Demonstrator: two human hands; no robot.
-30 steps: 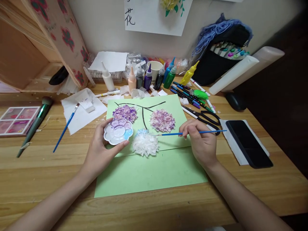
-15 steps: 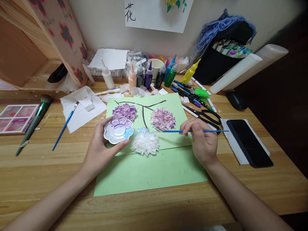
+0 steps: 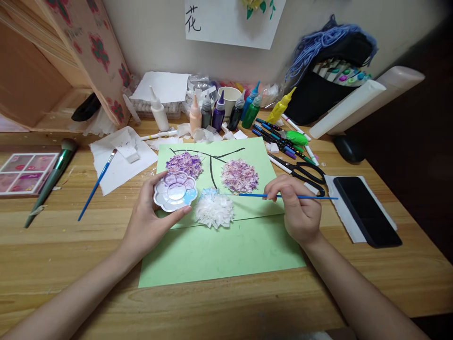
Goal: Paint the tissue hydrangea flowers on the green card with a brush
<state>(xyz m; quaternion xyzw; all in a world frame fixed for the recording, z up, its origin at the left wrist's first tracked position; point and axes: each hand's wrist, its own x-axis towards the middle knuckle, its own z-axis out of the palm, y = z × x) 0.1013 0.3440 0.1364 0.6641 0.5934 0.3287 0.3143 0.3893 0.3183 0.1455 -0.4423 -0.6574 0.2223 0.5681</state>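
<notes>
My left hand (image 3: 154, 217) grips a white flower-shaped paint palette (image 3: 176, 191) by its edge, with purple and light blue paint in its wells. Between the fingers of my right hand (image 3: 296, 206) is a thin blue paintbrush (image 3: 256, 195), held nearly level, its tip close to the top of a white paper-petal flower (image 3: 214, 212). Light blue colour marks that flower's upper edge; whether the tip touches it I cannot tell. Two purple-tinted flowers, one left (image 3: 184, 164) and one right (image 3: 239, 175), sit above it on green paper (image 3: 226, 252) with drawn black stems.
Paint bottles (image 3: 218, 113) stand in a row at the back. Scissors (image 3: 304, 174), pens (image 3: 274, 137) and a phone (image 3: 366, 210) lie to the right. On the left are another blue brush (image 3: 97, 184) on white tissue (image 3: 141, 163) and a large makeup brush (image 3: 51, 182).
The paintbrush in my right hand has tilted slightly, its back end a little lower. My left hand and the palette look almost unchanged; the whole view has shifted very slightly.
</notes>
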